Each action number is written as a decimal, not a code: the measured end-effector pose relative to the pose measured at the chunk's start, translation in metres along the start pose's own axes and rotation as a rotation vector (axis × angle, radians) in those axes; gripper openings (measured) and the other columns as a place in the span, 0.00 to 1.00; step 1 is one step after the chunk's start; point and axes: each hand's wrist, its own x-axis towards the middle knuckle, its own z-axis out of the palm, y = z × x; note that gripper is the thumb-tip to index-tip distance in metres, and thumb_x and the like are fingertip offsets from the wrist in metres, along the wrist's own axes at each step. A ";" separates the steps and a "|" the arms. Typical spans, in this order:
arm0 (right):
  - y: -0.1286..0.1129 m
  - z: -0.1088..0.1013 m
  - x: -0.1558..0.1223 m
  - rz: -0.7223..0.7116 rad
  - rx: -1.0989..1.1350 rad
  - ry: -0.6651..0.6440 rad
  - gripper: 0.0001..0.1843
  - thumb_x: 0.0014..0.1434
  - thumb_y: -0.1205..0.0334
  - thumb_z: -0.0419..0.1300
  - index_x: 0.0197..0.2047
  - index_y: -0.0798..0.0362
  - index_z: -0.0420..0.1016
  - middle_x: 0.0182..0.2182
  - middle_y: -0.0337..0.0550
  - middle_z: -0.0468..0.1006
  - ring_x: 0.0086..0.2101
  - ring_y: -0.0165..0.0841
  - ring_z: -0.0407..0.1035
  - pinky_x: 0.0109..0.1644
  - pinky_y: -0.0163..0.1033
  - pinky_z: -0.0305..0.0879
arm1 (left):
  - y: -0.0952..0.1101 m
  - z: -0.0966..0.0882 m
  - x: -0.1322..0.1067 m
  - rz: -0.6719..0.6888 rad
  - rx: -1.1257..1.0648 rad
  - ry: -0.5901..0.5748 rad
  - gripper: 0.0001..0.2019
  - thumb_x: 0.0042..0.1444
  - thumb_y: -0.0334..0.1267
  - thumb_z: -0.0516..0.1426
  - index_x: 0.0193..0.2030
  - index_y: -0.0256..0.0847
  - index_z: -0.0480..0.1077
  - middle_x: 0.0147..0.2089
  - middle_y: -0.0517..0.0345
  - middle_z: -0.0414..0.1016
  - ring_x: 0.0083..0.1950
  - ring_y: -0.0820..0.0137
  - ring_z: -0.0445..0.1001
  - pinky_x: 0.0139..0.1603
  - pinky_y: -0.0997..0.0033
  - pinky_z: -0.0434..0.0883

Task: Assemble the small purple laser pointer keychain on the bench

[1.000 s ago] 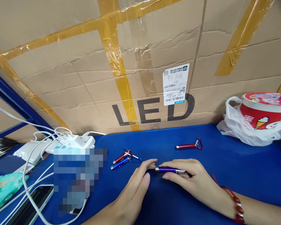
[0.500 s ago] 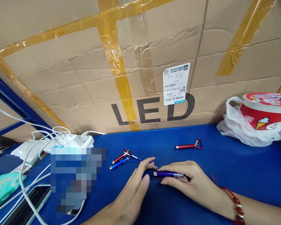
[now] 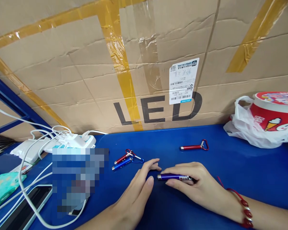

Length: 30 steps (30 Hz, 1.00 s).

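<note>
Tube [image 3: 169, 177] in shiny purple, silver tip aimed left, is pinched between the thumb and fingers of the right hand [image 3: 201, 183], which has a red beaded bracelet [image 3: 246, 210] on the wrist. It's low over the blue desk [image 3: 172, 210], though I honestly can't tell if it's resting on it or held a touch above. Left hand [image 3: 139, 188] is just left of the tube, near that silver tip but not touching it, fingers stretched out and a bit bent, thumb apart, nothing in its grip that I can see. Farther left of the tube and a little beyond it, a blue keychain tube [image 3: 122, 164] and a short red tube [image 3: 121, 159] lie side by side with their clips overlapping. Another one, a long red tube [image 3: 192, 147], lies beyond it, slightly to the right. Well off to the right of the tube there's a red tub [image 3: 266, 115] in a white plastic bag [image 3: 244, 132], and well left a cabled-up power strip [image 3: 87, 141] plus a phone [image 3: 36, 203]. Big cardboard box [image 3: 62, 73] marked LED stands behind the tube.
</note>
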 end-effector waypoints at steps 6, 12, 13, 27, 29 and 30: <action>-0.001 0.000 -0.002 0.017 -0.017 -0.013 0.12 0.62 0.58 0.56 0.42 0.51 0.79 0.30 0.38 0.79 0.25 0.27 0.70 0.28 0.31 0.63 | 0.001 -0.001 0.000 -0.007 0.025 -0.005 0.24 0.64 0.52 0.39 0.63 0.46 0.53 0.60 0.54 0.62 0.63 0.64 0.57 0.65 0.59 0.51; -0.001 -0.002 -0.001 0.049 -0.049 -0.070 0.17 0.66 0.58 0.50 0.37 0.53 0.79 0.25 0.39 0.76 0.24 0.27 0.68 0.27 0.32 0.59 | 0.002 0.000 0.000 -0.010 0.027 0.004 0.25 0.64 0.52 0.39 0.63 0.45 0.53 0.60 0.53 0.62 0.63 0.63 0.56 0.66 0.57 0.49; -0.002 -0.002 -0.001 0.053 -0.053 -0.078 0.18 0.66 0.58 0.49 0.35 0.53 0.79 0.25 0.39 0.76 0.25 0.27 0.68 0.28 0.32 0.59 | 0.002 0.000 -0.001 -0.013 0.024 0.005 0.25 0.64 0.53 0.39 0.63 0.45 0.53 0.60 0.52 0.61 0.63 0.63 0.56 0.66 0.57 0.49; -0.002 0.001 0.000 0.053 -0.016 -0.162 0.09 0.50 0.54 0.67 0.32 0.50 0.80 0.27 0.34 0.79 0.27 0.27 0.72 0.32 0.28 0.66 | 0.003 -0.001 -0.001 -0.007 0.060 -0.006 0.26 0.64 0.54 0.38 0.62 0.44 0.57 0.60 0.53 0.62 0.63 0.63 0.56 0.66 0.59 0.49; 0.000 0.002 -0.001 0.051 -0.031 -0.167 0.08 0.52 0.55 0.66 0.32 0.50 0.80 0.28 0.35 0.79 0.29 0.27 0.73 0.34 0.28 0.66 | 0.003 -0.002 -0.001 -0.003 0.074 -0.018 0.25 0.64 0.53 0.38 0.62 0.44 0.57 0.60 0.54 0.62 0.63 0.64 0.56 0.66 0.59 0.50; 0.001 0.002 -0.001 0.047 -0.042 -0.167 0.08 0.52 0.55 0.65 0.33 0.50 0.80 0.28 0.35 0.79 0.29 0.27 0.73 0.34 0.28 0.66 | 0.003 -0.002 -0.002 -0.003 0.082 -0.027 0.25 0.64 0.53 0.38 0.62 0.44 0.57 0.60 0.54 0.61 0.63 0.64 0.56 0.66 0.59 0.50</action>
